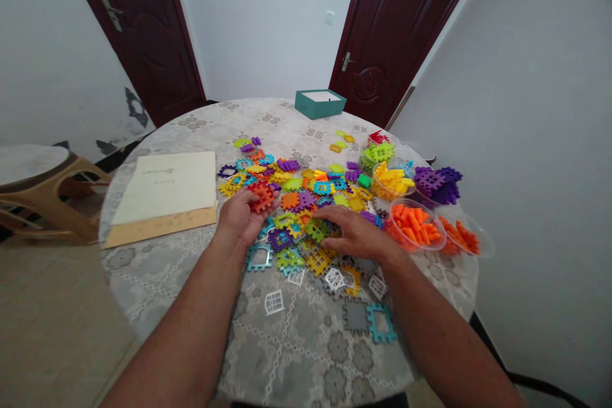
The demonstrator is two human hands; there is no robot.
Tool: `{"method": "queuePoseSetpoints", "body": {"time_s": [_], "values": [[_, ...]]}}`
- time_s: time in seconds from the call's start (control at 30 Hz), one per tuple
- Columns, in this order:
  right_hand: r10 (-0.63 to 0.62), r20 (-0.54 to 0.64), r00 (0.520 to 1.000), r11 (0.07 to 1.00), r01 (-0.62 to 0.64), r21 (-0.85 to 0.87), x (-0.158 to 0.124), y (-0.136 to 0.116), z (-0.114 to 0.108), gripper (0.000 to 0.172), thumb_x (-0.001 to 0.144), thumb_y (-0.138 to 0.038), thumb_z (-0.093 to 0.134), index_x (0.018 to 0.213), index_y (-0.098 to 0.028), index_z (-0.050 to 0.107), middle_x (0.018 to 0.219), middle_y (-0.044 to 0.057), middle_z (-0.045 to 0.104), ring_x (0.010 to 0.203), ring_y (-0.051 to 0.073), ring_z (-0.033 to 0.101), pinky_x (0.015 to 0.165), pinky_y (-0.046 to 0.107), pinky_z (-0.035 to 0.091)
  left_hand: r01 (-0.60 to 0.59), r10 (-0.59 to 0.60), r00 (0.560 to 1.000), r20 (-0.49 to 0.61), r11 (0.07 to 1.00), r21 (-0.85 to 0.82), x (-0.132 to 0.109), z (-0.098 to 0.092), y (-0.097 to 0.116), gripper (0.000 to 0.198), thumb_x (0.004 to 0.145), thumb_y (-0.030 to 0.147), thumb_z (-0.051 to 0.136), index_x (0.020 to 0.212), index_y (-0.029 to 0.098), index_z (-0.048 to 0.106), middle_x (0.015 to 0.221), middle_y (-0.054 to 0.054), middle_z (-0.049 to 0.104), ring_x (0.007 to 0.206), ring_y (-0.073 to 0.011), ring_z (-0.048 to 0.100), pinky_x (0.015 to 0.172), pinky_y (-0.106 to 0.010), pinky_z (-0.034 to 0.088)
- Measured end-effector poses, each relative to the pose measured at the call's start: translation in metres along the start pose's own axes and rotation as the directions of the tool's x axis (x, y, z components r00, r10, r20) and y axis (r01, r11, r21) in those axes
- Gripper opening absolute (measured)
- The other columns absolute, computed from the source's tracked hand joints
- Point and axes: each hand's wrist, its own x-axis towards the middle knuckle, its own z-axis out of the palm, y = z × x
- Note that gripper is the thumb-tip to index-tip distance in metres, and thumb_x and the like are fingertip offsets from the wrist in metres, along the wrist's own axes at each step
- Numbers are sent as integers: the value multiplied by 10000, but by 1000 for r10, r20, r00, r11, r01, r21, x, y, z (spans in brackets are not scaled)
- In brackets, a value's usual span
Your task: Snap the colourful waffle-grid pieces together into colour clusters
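Note:
A heap of colourful interlocking plastic tiles [306, 201] covers the middle of a round table [306, 344]. My left hand [243, 217] is curled round a small stack of red tiles [261, 194] at the heap's near left side. My right hand [354, 234] lies palm down on the tiles just right of it, fingers pressed onto a green and a yellow tile [318, 260]. White, grey and teal tiles [381, 322] lie loose nearer to me.
Clear bowls at the right hold sorted pieces: orange [415, 224], yellow [391, 181], purple [437, 183], green [377, 154]. A beige booklet [167, 194] lies at the left, a teal box [320, 102] at the far edge. A wooden stool [43, 188] stands left of the table.

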Motion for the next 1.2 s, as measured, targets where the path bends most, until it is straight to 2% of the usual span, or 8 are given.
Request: {"method": "queuePoseSetpoints", "body": {"time_s": [0.1, 0.27, 0.43, 0.6, 0.8, 0.87, 1.0, 1.2], "values": [[8, -39, 999, 998, -11, -68, 3, -2, 10, 624, 888, -320, 761, 1481, -265, 572, 1491, 120, 605, 1389, 295, 545, 1188, 501, 401, 4, -4, 1000, -4, 1000, -6, -1, 0, 0, 332, 564, 21, 547, 861, 167, 562, 885, -113, 750, 893, -286, 775, 741, -420, 661], [27, -160, 987, 977, -60, -206, 21, -3, 34, 541, 907, -211, 668, 1442, -182, 593, 1411, 148, 657, 1331, 304, 562, 1174, 497, 407, -1, 1, 1000, 22, 1000, -3, 1, -2, -1, 325, 582, 10, 547, 868, 162, 576, 923, -131, 756, 943, -312, 773, 758, -447, 663], [-20, -233, 972, 996, -2, -92, 40, -1, 46, 518, 934, -144, 597, 1450, -186, 578, 1501, 134, 605, 1406, 254, 534, 1217, 449, 393, -11, 10, 1000, 12, 1000, 12, 3, -1, 3, 361, 588, 12, 530, 911, 158, 598, 945, -131, 760, 936, -293, 769, 737, -405, 661], [-123, -309, 943, 990, 139, 31, 38, -2, 40, 482, 999, -176, 563, 1476, -245, 552, 1642, 113, 453, 1532, 208, 407, 1261, 449, 350, -26, 26, 1000, 4, 999, 38, 4, -1, 7, 371, 606, 16, 518, 938, 155, 610, 948, -126, 762, 902, -257, 767, 724, -357, 653], [4, -367, 930, 1000, 8, 30, 9, 11, 12, 379, 1007, -194, 568, 1373, -263, 642, 1526, 120, 572, 1435, 231, 523, 1219, 494, 391, -52, 52, 999, -10, 999, 5, 3, -2, 11, 373, 594, 33, 514, 929, 152, 625, 949, -127, 757, 910, -257, 765, 734, -344, 653], [54, -361, 931, 998, -53, 12, -4, 16, 1, 326, 1017, -216, 561, 1323, -242, 671, 1418, 123, 647, 1351, 239, 586, 1180, 483, 429, -57, 57, 998, -20, 998, -4, 2, -1, 13, 372, 581, 47, 514, 917, 157, 629, 925, -119, 752, 880, -249, 761, 724, -340, 651], [186, -235, 954, 968, -219, -122, -25, 18, -9, 307, 1006, -280, 599, 1293, -205, 678, 1283, 135, 694, 1214, 263, 647, 1091, 438, 486, -89, 87, 995, -45, 996, -32, 1, -2, 17, 388, 557, 50, 519, 907, 180, 625, 913, -98, 748, 887, -250, 758, 724, -346, 646], [198, -155, 968, 937, -233, -260, -25, 6, 3, 315, 993, -301, 613, 1284, -197, 672, 1280, 144, 685, 1204, 277, 636, 1085, 413, 463, -144, 136, 986, -92, 986, -86, 7, -8, 21, 371, 552, 66, 518, 893, 180, 608, 932, -99, 739, 898, -264, 761, 741, -353, 629]]}}
